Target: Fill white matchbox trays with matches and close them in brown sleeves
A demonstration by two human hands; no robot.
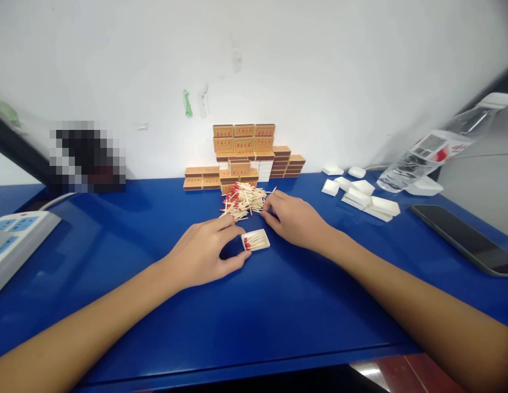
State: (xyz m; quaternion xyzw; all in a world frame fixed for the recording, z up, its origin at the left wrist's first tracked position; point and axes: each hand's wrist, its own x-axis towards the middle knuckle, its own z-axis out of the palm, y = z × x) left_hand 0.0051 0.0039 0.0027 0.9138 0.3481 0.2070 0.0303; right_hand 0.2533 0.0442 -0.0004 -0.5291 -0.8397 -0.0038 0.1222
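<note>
Matchbox tray (pixel 262 248) lies crosswise on the blue worktop (pixel 254 311), the left hand (pixel 207 250) grasping its left end. Just beyond its right end, the right hand (pixel 297 219) sits at the edge of the match pile (pixel 244 201); whether that bunched grip holds anything, I cannot tell.

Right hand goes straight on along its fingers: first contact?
The right hand would likely meet the match pile first, right by its fingertips; depth leaves it unclear whether they already touch.

Single head-worn view, forward and down over blue table (pixel 286 322)
</note>
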